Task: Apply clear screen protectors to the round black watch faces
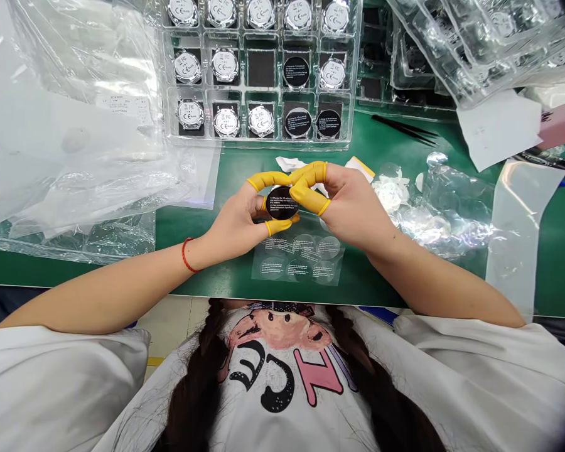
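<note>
Above the green work mat (193, 220), the left hand (233, 220) and right hand (351, 210) are gripping a round black-faced watch (282, 202) between fingers in yellow finger cots (309, 198). Its face is pointing up, showing no long axis, with white print running aslant. A sheet of clear round films (297, 257) is lying just below, and a clear tray of watches (258, 75) is sitting beyond.

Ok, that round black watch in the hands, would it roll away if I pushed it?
The round black watch looks like a flat, stiff disc, so it would probably sit still lying flat but could roll if stood on its edge. Its shiny face looks slippery, and the yellow finger cots may help grip it.
</note>
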The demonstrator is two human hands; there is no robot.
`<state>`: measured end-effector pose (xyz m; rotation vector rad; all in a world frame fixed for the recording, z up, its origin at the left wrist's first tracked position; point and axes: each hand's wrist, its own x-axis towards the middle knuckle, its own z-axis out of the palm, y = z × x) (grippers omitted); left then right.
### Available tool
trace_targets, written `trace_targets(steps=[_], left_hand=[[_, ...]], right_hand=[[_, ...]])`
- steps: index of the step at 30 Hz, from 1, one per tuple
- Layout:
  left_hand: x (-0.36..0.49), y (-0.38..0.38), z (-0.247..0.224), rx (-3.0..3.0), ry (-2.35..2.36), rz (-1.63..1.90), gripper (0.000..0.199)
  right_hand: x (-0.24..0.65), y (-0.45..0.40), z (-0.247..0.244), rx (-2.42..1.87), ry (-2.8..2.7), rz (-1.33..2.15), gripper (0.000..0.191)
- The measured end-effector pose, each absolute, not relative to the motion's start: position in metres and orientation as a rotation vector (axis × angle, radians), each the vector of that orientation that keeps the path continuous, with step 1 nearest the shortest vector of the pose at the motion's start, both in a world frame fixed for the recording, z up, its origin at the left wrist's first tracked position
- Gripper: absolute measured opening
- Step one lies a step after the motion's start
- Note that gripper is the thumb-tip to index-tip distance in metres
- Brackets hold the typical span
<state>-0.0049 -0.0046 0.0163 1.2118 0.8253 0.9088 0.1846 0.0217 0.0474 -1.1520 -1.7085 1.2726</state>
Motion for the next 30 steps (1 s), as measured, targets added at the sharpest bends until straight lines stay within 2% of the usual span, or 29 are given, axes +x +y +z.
trace_targets(steps=[14, 30], left_hand=[[-0.0066, -0.0054, 0.0129, 1.313, 0.864, 0.905, 0.054], [-0.0073, -0.0046, 0.0121, 1.26, 0.844, 0.896, 0.055]], right_hand=[[0.1861, 0.0226, 0.0501, -1.137, -1.603, 1.445, 0.036], [0.183, 0.0197, 0.0483, -1.147, -1.73, 1.266, 0.027]])
